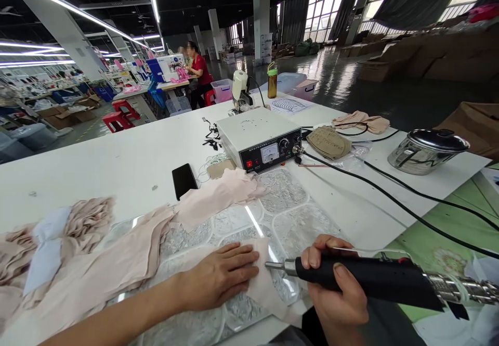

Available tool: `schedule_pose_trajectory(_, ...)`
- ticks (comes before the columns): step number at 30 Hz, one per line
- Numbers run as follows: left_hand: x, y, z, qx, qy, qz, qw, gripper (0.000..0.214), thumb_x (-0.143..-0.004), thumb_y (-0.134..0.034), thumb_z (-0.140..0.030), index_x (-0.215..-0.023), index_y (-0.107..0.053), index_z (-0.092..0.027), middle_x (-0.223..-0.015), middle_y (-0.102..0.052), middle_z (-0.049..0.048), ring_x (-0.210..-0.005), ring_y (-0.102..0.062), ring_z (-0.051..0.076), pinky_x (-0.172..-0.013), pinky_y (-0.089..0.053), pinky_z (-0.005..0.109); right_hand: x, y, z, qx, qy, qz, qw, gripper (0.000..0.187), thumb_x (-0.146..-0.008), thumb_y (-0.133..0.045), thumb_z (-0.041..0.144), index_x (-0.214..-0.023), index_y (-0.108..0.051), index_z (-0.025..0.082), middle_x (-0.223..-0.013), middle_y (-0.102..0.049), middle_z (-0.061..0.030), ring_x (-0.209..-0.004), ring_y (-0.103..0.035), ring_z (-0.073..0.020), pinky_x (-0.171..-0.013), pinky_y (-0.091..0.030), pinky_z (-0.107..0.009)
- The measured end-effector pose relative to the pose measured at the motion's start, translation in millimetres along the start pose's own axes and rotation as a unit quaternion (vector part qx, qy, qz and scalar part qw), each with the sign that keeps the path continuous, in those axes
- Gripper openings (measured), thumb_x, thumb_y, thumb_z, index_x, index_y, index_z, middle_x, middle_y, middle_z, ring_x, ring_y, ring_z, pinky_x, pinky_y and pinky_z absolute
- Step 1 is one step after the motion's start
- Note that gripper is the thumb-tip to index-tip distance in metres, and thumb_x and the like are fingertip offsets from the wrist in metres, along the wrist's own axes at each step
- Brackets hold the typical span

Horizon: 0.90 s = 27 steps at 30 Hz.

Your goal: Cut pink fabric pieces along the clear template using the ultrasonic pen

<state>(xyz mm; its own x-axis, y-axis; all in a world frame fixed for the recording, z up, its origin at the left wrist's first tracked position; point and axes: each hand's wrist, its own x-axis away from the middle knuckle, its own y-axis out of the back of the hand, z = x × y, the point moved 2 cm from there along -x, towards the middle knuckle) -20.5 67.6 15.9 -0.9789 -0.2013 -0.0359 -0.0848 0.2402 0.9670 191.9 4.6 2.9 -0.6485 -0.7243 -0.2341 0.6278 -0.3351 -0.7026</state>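
My left hand (pixel 222 276) lies flat, palm down and fingers stretched, on a pale pink fabric piece (pixel 265 289). Beneath the fabric is a clear-topped board (pixel 286 221) with a silvery marbled pattern. In my right hand (pixel 337 289) is a black-handled handheld ultrasonic tool (pixel 362 278), its fingers wrapped around the grip. The tool's metal tip (pixel 273 265) points left, over or against the fabric's right edge; I cannot tell if it touches. More pink fabric pieces (pixel 222 197) lie beyond my left hand, and a layered fabric stack (pixel 117 257) spreads to its left.
A control box (pixel 271 153) with a dial stands behind the board, cables running right. Around it are a phone (pixel 184 180), a beige fabric bundle (pixel 328 143), a lidded steel pot (pixel 424 153) and a bottle (pixel 272 82). A person in red (pixel 199 70) sits farther back.
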Motion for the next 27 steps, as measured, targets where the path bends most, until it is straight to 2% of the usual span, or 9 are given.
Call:
schedule_pose_trajectory(5,-2.3,4.2,0.1,0.011,-0.007,-0.017,1.000,0.032,-0.101,-0.044,-0.027,-0.131,-0.052,-0.016,-0.141,-0.052,0.0111,-0.132,-0.048,0.026,-0.112,-0.040,0.041,-3.2,0.3,-6.4,-0.002,0.003,-0.003,1.000,0.015,-0.074,-0.055,0.029,-0.085,-0.063,0.022,-0.077,-0.052,-0.0001,-0.049,-0.050,-0.0092,-0.046,-0.045,-0.026)
schedule_pose_trajectory(9,-6.0,7.0,2.9,0.013,-0.008,-0.037,0.999,0.031,-0.101,-0.040,-0.020,-0.130,-0.050,-0.015,-0.136,-0.056,0.0132,-0.129,-0.051,0.025,-0.108,-0.044,0.039,-4.0,1.2,-11.8,0.000,0.002,-0.005,1.000,0.015,-0.074,-0.057,0.029,-0.085,-0.063,0.022,-0.079,-0.053,-0.0005,-0.049,-0.052,-0.0090,-0.046,-0.045,-0.026)
schedule_pose_trajectory(12,-12.7,8.4,7.1,0.007,-0.002,-0.057,0.998,0.026,-0.097,-0.040,-0.014,-0.120,-0.053,-0.015,-0.136,-0.055,0.0134,-0.125,-0.053,0.024,-0.102,-0.047,0.037,-5.0,0.7,-14.2,0.000,0.002,-0.005,1.000,0.015,-0.075,-0.057,0.030,-0.086,-0.063,0.022,-0.080,-0.053,-0.0006,-0.049,-0.052,-0.0091,-0.046,-0.046,-0.026)
schedule_pose_trajectory(17,-26.7,6.0,13.0,-0.012,-0.026,-0.035,0.999,0.014,-0.088,-0.044,-0.010,-0.098,-0.052,-0.017,-0.138,-0.054,0.0134,-0.115,-0.059,0.023,-0.093,-0.048,0.035,-7.6,-3.1,-14.7,0.000,-0.008,0.007,1.000,0.014,-0.075,-0.060,0.031,-0.085,-0.063,0.022,-0.077,-0.054,-0.0003,-0.048,-0.052,-0.0094,-0.046,-0.046,-0.027)
schedule_pose_trajectory(27,-25.5,0.2,16.2,-0.024,-0.029,-0.029,0.999,0.011,-0.086,-0.046,-0.013,-0.095,-0.050,-0.018,-0.138,-0.055,0.0085,-0.114,-0.056,0.023,-0.091,-0.044,0.034,-6.9,-4.3,-12.4,0.010,-0.036,0.023,0.999,0.014,-0.076,-0.061,0.033,-0.085,-0.063,0.022,-0.076,-0.050,0.0004,-0.049,-0.054,-0.0097,-0.046,-0.048,-0.027)
